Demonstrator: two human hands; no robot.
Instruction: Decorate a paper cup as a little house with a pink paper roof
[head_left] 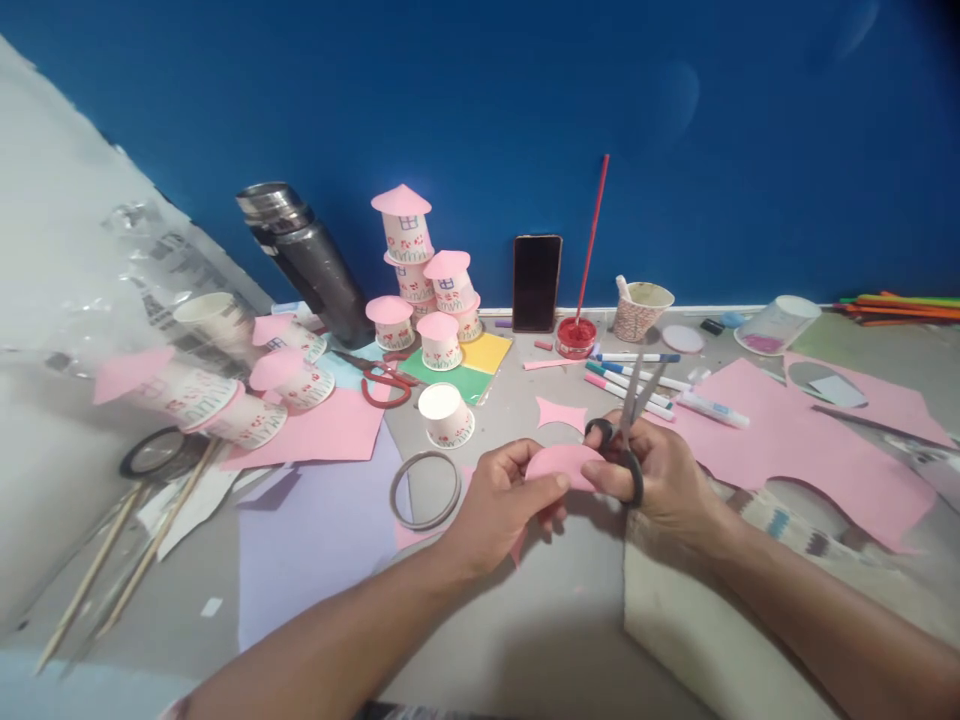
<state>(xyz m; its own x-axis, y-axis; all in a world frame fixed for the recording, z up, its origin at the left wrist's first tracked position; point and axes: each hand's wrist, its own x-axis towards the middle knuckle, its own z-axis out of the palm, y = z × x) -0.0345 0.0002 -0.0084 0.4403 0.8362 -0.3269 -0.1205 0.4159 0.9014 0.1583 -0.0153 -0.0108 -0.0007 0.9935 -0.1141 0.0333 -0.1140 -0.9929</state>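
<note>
Between my two hands is a pink paper disc (561, 462). My left hand (510, 500) grips its left side, thumb on top. My right hand (652, 475) has its fingers through the handles of a pair of scissors (636, 410), whose blades point up and away and stand slightly apart. The right thumb also touches the disc's right edge. Just beyond the disc lies a small pink offcut (562, 412) with curved sides. Left of my left hand are a grey tape ring (425, 490) and an uncovered paper cup (445, 415) with red drawings.
Decorated cups with pink cone roofs (405, 225) stand at the back, beside a dark flask (307, 255). A phone (537, 283) leans on the blue wall. Markers (637, 390) and cut pink sheets (795, 440) lie right; red-handled scissors (386, 388) and lilac paper (315, 560) lie left.
</note>
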